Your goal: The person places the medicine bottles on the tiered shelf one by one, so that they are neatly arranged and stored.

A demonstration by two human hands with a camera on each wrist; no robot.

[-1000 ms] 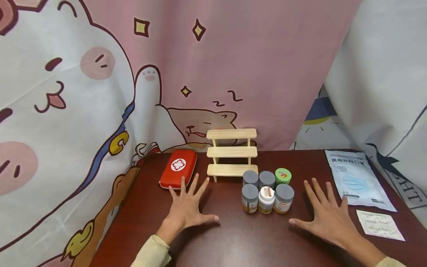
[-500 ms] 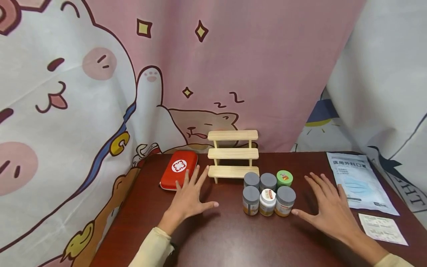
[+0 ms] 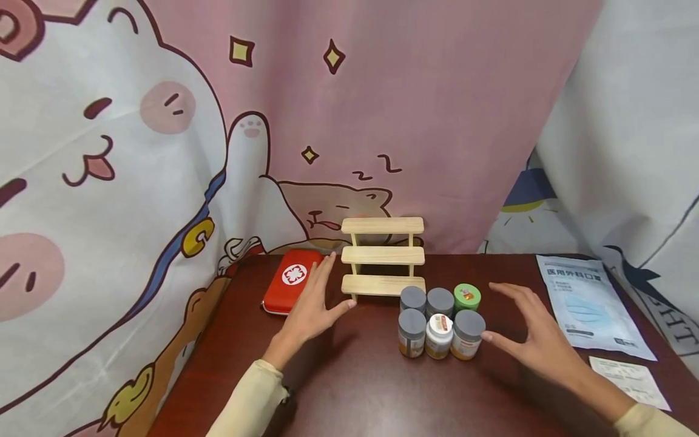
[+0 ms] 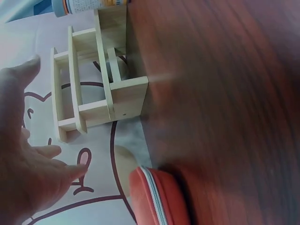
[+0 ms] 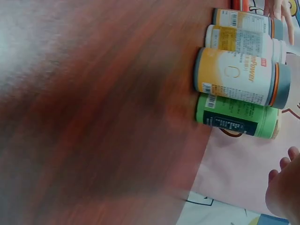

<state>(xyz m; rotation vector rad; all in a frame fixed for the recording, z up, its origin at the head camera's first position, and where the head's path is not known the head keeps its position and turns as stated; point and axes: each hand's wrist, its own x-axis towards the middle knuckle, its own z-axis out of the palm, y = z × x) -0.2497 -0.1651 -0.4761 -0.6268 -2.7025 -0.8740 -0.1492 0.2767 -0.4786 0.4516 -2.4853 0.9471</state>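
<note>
Grey-lidded round plastic jars (image 3: 440,300), four of them, stand upright in a tight cluster at the near right of the pale wooden three-step stand (image 3: 382,255), on the dark reddish-brown table (image 3: 382,388). Between the near two is a white-capped plastic bottle (image 3: 438,346); at the cluster's far right is a green round plastic jar (image 3: 467,297).

Both hands have just altered their pose: their spread fingers have drawn closer together. The left hand (image 3: 311,311) has moved farther in, its straight fingers now crossing the right part of the red zip case (image 3: 281,284) in the head view; it holds nothing. The right hand (image 3: 540,343) has brought its thumb beside the near right jar, fingers gently bent, nothing between them; I cannot tell whether the thumb touches.

Judging by this, the reach is under way but nothing is taken up: the cluster's arrangement is unchanged.
</note>
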